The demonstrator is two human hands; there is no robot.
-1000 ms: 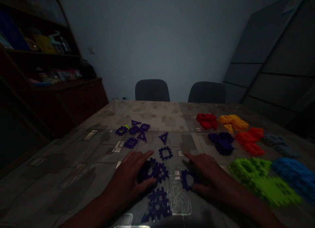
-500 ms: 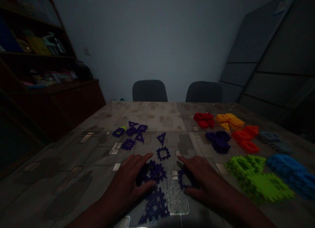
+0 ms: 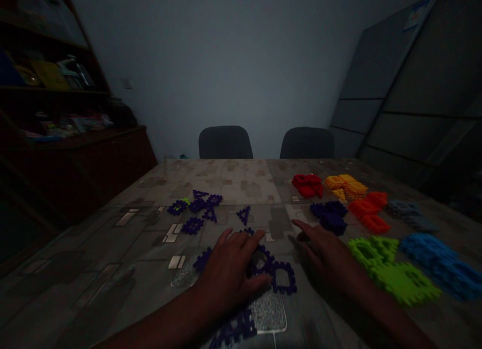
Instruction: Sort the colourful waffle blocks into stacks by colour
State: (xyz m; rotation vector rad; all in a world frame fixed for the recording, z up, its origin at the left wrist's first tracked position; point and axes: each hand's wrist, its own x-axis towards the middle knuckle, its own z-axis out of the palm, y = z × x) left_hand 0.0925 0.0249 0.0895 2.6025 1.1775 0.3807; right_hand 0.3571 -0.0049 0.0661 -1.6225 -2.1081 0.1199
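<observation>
My left hand (image 3: 237, 263) lies flat over dark purple toothed building pieces, fingers and thumb spread. From under it show a purple piece with a round hole (image 3: 260, 259) and, to its right, a purple square frame (image 3: 283, 277); the two touch or join. A purple edge (image 3: 202, 259) shows left of the hand. My right hand (image 3: 326, 251) is to the right of the frame, apart from it, fingers stretched out with nothing in them. Nearer me lies a purple triangular piece (image 3: 237, 326), partly cut off by the view. Beyond the left hand lies a small purple triangle (image 3: 244, 215).
Loose purple pieces (image 3: 193, 225) lie on the left side of the patterned table (image 3: 248, 181). Stacks on the right are red (image 3: 308, 185), yellow (image 3: 348, 186), purple (image 3: 329, 216), orange (image 3: 371, 211), grey (image 3: 410, 214), green (image 3: 399, 273) and blue (image 3: 439, 261). Two chairs (image 3: 226, 142) stand behind.
My left hand has moved right, covering most of another purple square. The right hand has let go of the square frame, which now sits against the left hand's pieces.
</observation>
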